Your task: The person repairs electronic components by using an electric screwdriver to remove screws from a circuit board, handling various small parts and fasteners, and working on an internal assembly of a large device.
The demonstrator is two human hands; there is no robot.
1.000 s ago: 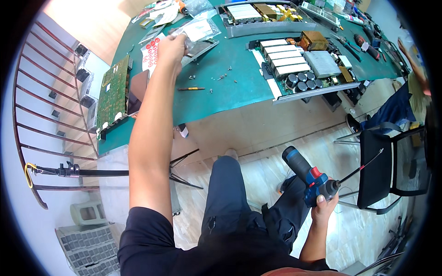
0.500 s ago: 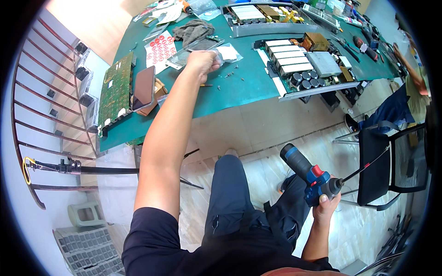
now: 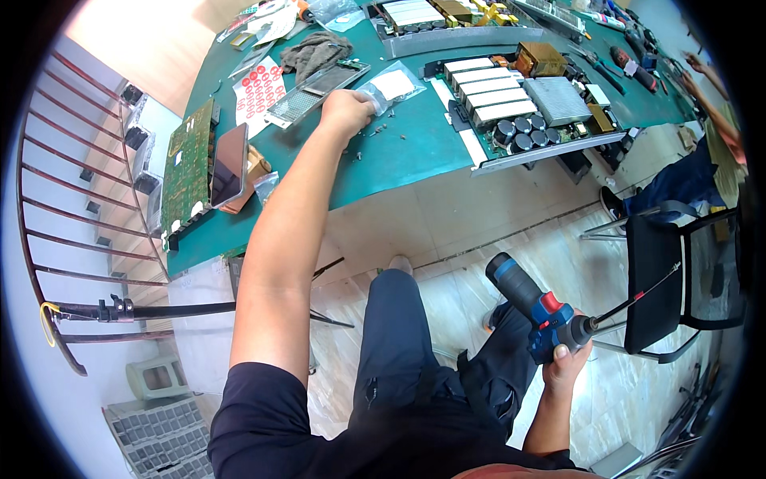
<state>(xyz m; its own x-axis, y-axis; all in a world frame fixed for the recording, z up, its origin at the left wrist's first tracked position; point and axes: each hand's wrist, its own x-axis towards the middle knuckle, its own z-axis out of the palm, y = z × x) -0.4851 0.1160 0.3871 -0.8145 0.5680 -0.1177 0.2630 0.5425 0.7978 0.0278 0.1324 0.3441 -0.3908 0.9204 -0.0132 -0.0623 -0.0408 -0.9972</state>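
My left hand reaches over the green worktop with its fingers curled inward at the near edge of a clear plastic bag. Its fingertips are turned away, so what they pinch is hidden. Several small screws lie loose beside it. Just left of the hand is a perforated metal panel. Low on the right, my right hand grips a blue and black cordless screwdriver with a red switch. Its long bit points up and right, away from the worktop.
Open power-supply modules stand on the green worktop. At left are a green circuit board, a phone and a label sheet. A grey cloth lies behind. A black chair and another person's arm are at right.
The view has shifted slightly. Against the worktop, my left hand and the plastic bag have moved a little to the right. My right hand keeps its hold on the cordless screwdriver.
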